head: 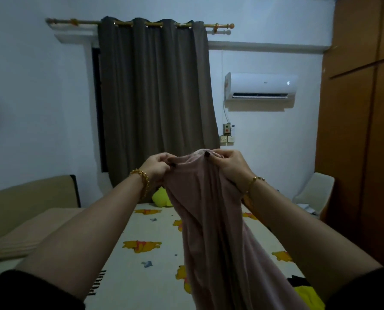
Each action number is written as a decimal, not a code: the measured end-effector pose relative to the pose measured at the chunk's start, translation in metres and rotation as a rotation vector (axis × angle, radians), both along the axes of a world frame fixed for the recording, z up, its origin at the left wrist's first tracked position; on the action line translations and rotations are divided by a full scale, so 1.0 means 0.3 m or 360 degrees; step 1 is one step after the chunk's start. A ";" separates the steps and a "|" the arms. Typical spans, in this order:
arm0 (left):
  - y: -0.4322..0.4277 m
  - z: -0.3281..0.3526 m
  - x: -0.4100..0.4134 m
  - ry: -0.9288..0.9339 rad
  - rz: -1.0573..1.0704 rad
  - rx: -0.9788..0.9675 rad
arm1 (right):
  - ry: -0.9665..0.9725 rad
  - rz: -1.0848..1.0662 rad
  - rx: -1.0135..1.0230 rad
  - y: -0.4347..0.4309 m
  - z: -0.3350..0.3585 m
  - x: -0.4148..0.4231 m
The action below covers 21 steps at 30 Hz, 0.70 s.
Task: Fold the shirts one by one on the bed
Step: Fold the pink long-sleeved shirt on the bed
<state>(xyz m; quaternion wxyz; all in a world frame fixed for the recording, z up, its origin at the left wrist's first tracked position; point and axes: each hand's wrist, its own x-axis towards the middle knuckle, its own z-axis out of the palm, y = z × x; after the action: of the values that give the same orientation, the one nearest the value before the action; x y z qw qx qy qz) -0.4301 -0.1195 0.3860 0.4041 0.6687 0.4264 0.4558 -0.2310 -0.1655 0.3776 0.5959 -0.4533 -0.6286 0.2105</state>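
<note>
Head view: the left hand (157,166) and right hand (229,164), raised close together above the bed (155,231), each pinch the bunched top of a pink shirt (209,220) with curled fingers. The shirt hangs between the arms, long axis vertical, toward the bed's near edge. Sideways sheet lettering (97,283) reads "Pooh".

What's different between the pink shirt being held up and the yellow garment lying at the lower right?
Colour: the pink shirt is pale and dusty, the yellow garment bright. Pose: the pink shirt hangs in the air, gripped at its top by the left hand and right hand; the yellow garment lies untouched on the bed. Neither looks folded yet.
</note>
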 end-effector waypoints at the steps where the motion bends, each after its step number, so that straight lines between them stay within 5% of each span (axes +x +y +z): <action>1: 0.010 -0.001 -0.026 -0.0003 0.0057 0.0044 | -0.0029 0.0005 -0.0048 -0.008 0.003 -0.010; 8: 0.105 0.019 -0.209 0.0006 0.0244 0.0231 | -0.0299 -0.0005 -0.0375 0.016 0.020 -0.095; 13: 0.172 0.081 -0.440 -0.0154 0.0365 0.0361 | -0.0908 -0.0522 -0.0254 0.128 0.045 -0.250; 21: 0.283 0.136 -0.814 0.0104 0.0266 0.0450 | -0.0464 -0.0560 -0.0068 0.305 0.050 -0.625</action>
<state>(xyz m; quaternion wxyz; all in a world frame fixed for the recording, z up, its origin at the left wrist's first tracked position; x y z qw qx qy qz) -0.6744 -0.0345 0.4270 0.2525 0.6955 0.4252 0.5213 -0.4183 -0.0739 0.3925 0.5165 -0.5940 -0.6148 0.0490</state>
